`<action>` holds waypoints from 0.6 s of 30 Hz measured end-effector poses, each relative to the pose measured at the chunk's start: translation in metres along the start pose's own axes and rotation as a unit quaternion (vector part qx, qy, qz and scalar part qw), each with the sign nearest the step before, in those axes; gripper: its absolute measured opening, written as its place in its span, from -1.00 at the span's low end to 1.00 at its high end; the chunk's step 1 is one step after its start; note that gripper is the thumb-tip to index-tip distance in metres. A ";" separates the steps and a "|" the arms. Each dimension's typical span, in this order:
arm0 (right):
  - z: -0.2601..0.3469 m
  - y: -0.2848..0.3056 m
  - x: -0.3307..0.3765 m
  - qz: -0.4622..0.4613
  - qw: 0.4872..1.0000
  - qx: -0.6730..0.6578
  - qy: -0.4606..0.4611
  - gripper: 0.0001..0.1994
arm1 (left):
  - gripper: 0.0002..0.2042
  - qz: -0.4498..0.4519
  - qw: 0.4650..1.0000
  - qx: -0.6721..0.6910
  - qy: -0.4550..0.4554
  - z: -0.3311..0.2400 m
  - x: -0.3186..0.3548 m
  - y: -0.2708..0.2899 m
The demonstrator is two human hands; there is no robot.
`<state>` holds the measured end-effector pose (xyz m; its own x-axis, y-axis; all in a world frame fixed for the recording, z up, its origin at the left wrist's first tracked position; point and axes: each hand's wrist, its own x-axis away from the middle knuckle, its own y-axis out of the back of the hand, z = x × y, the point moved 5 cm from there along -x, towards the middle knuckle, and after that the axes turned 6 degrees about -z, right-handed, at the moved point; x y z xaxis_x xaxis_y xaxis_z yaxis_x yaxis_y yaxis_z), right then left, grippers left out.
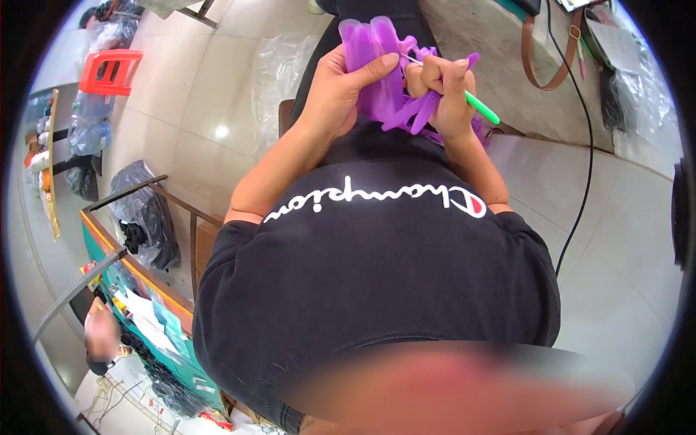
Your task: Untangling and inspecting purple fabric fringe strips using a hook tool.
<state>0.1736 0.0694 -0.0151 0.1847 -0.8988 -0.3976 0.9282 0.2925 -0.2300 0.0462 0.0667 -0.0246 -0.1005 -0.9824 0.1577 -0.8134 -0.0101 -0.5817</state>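
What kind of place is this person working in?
Probably a small workshop or home work area with a tiled floor. Bulging plastic bags sit by a cluttered worktable, and both hands work purple strips with a green-handled tool.

The purple strips (391, 80) look like smooth, slightly translucent plastic; the hook's green handle (482, 107) is glossy plastic. The black shirt (377, 275) is matt cloth, the floor tiles (196, 87) far left glossy.
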 end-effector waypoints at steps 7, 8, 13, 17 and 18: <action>0.012 -0.007 0.004 0.025 0.999 0.016 0.013 -0.42 | -0.87 -0.002 0.998 0.035 0.052 0.001 0.003 0.006; 0.012 -0.008 0.004 0.024 1.000 0.010 0.010 -0.42 | -0.87 -0.006 0.999 0.027 0.046 0.001 0.003 0.006; 0.007 -0.003 0.008 -0.033 0.999 -0.007 0.039 -0.42 | -0.85 -0.012 0.999 -0.003 0.042 0.003 0.004 0.006; 0.014 -0.014 0.007 -0.036 0.998 0.014 0.040 -0.43 | -0.86 -0.010 0.999 -0.007 0.030 0.004 0.003 0.004; 0.014 -0.015 0.007 -0.035 0.998 0.022 0.044 -0.43 | -0.86 -0.018 1.000 -0.016 0.016 0.004 0.003 0.005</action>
<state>0.1655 0.0542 -0.0021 0.0914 -0.8837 -0.4591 0.9514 0.2136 -0.2217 0.0439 0.0635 -0.0300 -0.0893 -0.9749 0.2039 -0.8350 -0.0384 -0.5490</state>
